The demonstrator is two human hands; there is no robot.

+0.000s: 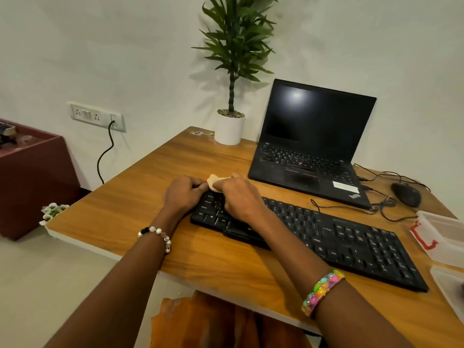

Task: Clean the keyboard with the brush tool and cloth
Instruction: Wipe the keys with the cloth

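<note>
A black keyboard (339, 237) lies diagonally across the wooden desk (140, 204). At its far left end, my right hand (241, 197) grips a small beige cloth (213, 180) and presses it onto the keys there. My left hand (184, 194) rests on the keyboard's left corner, its fingers curled against the edge beside the cloth. Only a fold of the cloth shows between the two hands. No brush tool is visible.
An open black laptop (313, 146) stands behind the keyboard, with a potted plant (231, 121) to its left. A black mouse (406, 194) and tangled cables lie at the right. A clear plastic box (444, 234) with a red clip sits at the right edge.
</note>
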